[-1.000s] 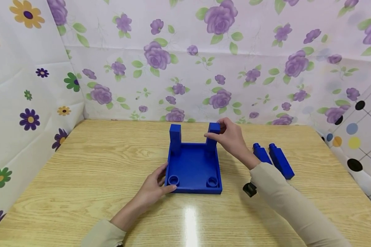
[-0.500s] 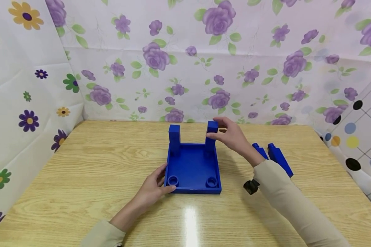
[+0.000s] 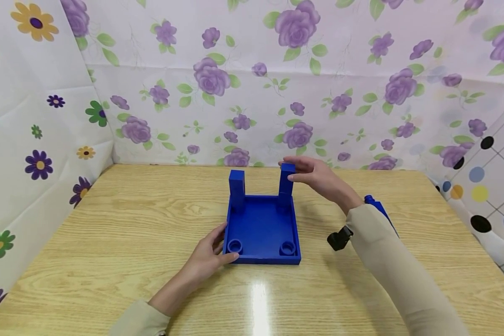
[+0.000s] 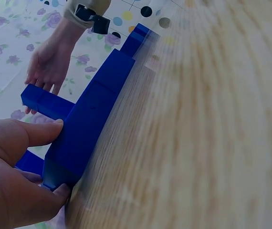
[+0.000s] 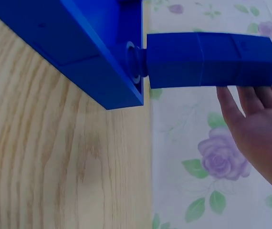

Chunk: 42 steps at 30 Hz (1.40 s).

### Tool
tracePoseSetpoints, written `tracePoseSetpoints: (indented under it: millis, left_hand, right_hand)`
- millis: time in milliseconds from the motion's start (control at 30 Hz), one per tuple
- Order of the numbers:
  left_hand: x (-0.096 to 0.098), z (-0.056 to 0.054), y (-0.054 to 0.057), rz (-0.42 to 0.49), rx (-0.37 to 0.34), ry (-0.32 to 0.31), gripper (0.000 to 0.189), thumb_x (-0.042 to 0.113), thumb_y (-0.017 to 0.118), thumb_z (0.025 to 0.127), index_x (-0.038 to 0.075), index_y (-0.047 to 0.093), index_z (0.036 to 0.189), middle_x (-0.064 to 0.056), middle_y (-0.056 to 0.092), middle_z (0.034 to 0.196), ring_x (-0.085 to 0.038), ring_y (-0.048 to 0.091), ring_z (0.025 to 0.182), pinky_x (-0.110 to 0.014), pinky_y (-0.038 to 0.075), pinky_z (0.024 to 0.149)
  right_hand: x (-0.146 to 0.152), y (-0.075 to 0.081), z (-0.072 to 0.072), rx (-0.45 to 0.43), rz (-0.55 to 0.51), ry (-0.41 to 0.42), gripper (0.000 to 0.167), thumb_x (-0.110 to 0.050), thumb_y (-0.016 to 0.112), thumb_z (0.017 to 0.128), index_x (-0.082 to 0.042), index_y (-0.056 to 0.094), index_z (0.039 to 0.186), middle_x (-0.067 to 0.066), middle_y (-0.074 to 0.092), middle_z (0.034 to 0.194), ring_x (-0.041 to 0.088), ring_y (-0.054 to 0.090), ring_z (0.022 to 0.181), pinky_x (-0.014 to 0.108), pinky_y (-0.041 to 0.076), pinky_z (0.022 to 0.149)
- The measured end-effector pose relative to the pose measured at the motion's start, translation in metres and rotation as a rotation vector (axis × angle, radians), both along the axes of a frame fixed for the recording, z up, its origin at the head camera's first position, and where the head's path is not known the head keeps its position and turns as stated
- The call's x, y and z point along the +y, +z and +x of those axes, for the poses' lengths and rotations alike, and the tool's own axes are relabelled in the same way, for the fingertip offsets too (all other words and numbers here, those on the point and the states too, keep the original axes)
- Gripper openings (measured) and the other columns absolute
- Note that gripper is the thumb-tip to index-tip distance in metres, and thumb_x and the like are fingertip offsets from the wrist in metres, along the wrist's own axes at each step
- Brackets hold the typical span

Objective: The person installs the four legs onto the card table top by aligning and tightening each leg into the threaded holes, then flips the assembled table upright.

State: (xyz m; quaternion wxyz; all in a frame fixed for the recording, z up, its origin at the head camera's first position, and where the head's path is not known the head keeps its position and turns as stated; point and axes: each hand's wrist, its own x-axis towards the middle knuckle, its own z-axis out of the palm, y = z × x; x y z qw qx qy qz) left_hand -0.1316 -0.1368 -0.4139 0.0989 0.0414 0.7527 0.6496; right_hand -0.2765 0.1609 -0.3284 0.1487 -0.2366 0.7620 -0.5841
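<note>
In the head view, one square, shallow, smooth blue tray (image 3: 262, 226) is lying at the centre of a grainy wooden tabletop (image 3: 151, 224). Two square-sided blue posts are standing upright in its far corners, the 11 o'clock post (image 3: 237, 189) and the 1 o'clock post (image 3: 287, 179); two round sockets are showing in the near ones, the 7 o'clock ring (image 3: 235, 247) and the 5 o'clock ring (image 3: 287, 248). One loose post (image 3: 379, 209) is lying toward 3 o'clock, partly hidden by the beige right sleeve (image 3: 390, 256). The left hand (image 3: 206, 253) is pinching the tray's 7 o'clock corner; the right hand (image 3: 319, 177) is reaching around the 1 o'clock post, fingers loosely spread.

In the left wrist view, the left thumb is pressing flat on the tray's smooth wall while the right hand is showing toward 11 o'clock, fingers extended.

In the right wrist view, the 1 o'clock post's narrower round neck is sitting in a ring, partly exposed. Straight fingers are lying along the post's lower edge, with purple-flowered cloth (image 5: 222, 157) showing toward 4 o'clock.
</note>
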Motion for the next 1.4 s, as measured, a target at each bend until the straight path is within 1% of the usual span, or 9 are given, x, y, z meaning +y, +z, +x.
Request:
tracePoseSetpoints:
  millis: [100, 233, 333, 500, 700, 800, 1033, 1133, 1400]
  left_hand:
    - [0.000, 0.000, -0.001, 0.013, 0.002, -0.004, 0.079, -0.008, 0.069, 0.084, -0.005, 0.025, 0.150, -0.028, 0.034, 0.147, -0.041, 0.032, 0.136, -0.040, 0.039, 0.105]
    - [0.000, 0.000, -0.002, 0.030, 0.005, -0.011, 0.079, -0.009, 0.069, 0.084, -0.006, 0.024, 0.150, -0.028, 0.035, 0.146, -0.042, 0.033, 0.135, -0.040, 0.039, 0.105]
    - [0.000, 0.000, -0.002, 0.025, 0.008, -0.010, 0.079, -0.009, 0.069, 0.084, -0.005, 0.025, 0.150, -0.028, 0.034, 0.147, -0.041, 0.033, 0.135, -0.039, 0.040, 0.105]
    - [-0.001, 0.000, -0.001, 0.017, 0.006, -0.011, 0.079, -0.009, 0.068, 0.085, -0.005, 0.025, 0.150, -0.028, 0.032, 0.148, -0.040, 0.032, 0.136, -0.038, 0.039, 0.105]
    - [-0.001, 0.000, -0.001, 0.016, 0.002, -0.011, 0.079, -0.007, 0.069, 0.085, -0.004, 0.025, 0.150, -0.027, 0.032, 0.148, -0.040, 0.031, 0.136, -0.039, 0.039, 0.105]
    - [-0.001, 0.000, -0.002, 0.013, -0.001, -0.012, 0.079, -0.007, 0.069, 0.085, -0.004, 0.025, 0.150, -0.027, 0.031, 0.149, -0.040, 0.031, 0.137, -0.038, 0.039, 0.105]
    - [-0.001, 0.000, -0.001, 0.016, -0.002, -0.011, 0.079, -0.008, 0.068, 0.085, -0.004, 0.024, 0.150, -0.028, 0.030, 0.149, -0.040, 0.029, 0.137, -0.040, 0.041, 0.103]
    - [-0.001, 0.000, 0.000, 0.016, -0.006, -0.007, 0.079, -0.008, 0.068, 0.085, -0.004, 0.024, 0.150, -0.028, 0.030, 0.149, -0.040, 0.030, 0.137, -0.040, 0.041, 0.103]
    - [-0.001, 0.000, 0.000, 0.011, -0.007, -0.008, 0.079, -0.008, 0.068, 0.085, -0.004, 0.024, 0.150, -0.028, 0.030, 0.150, -0.040, 0.029, 0.137, -0.040, 0.041, 0.104]
  right_hand:
    - [0.001, 0.000, -0.003, -0.049, -0.066, 0.064, 0.055, -0.013, 0.061, 0.096, -0.002, 0.040, 0.146, 0.017, 0.046, 0.144, 0.026, 0.043, 0.132, 0.043, 0.031, 0.112]
    - [0.003, 0.000, -0.004, -0.083, -0.103, 0.093, 0.052, -0.006, 0.061, 0.095, 0.004, 0.042, 0.143, 0.022, 0.046, 0.142, 0.027, 0.048, 0.128, 0.039, 0.037, 0.109]
    - [0.003, 0.001, -0.003, -0.076, -0.082, 0.089, 0.052, -0.005, 0.063, 0.094, 0.003, 0.045, 0.142, 0.021, 0.049, 0.140, 0.026, 0.052, 0.125, 0.036, 0.041, 0.106]
    - [0.003, 0.003, 0.001, -0.044, -0.028, 0.065, 0.054, -0.008, 0.066, 0.093, 0.003, 0.045, 0.141, 0.019, 0.052, 0.138, 0.025, 0.054, 0.122, 0.038, 0.044, 0.103]
    - [0.002, 0.002, 0.004, 0.039, 0.106, -0.027, 0.056, -0.021, 0.073, 0.088, -0.006, 0.052, 0.137, 0.009, 0.057, 0.132, 0.024, 0.051, 0.123, 0.043, 0.046, 0.101]
    - [-0.001, -0.001, 0.005, 0.081, 0.137, -0.084, 0.055, -0.022, 0.076, 0.085, -0.007, 0.054, 0.133, 0.010, 0.057, 0.129, 0.026, 0.051, 0.123, 0.043, 0.048, 0.097]
    - [-0.013, -0.009, 0.013, 0.222, 0.171, -0.251, 0.049, -0.025, 0.080, 0.082, -0.006, 0.057, 0.121, 0.010, 0.060, 0.111, 0.025, 0.058, 0.103, 0.038, 0.053, 0.081]
    - [-0.019, -0.012, 0.016, 0.276, 0.192, -0.319, 0.048, -0.028, 0.081, 0.080, -0.006, 0.056, 0.115, 0.009, 0.060, 0.105, 0.023, 0.060, 0.098, 0.037, 0.055, 0.077]
    - [-0.030, -0.015, 0.022, 0.302, 0.172, -0.363, 0.047, -0.025, 0.083, 0.079, -0.003, 0.053, 0.108, 0.012, 0.059, 0.100, 0.027, 0.063, 0.092, 0.039, 0.057, 0.078]
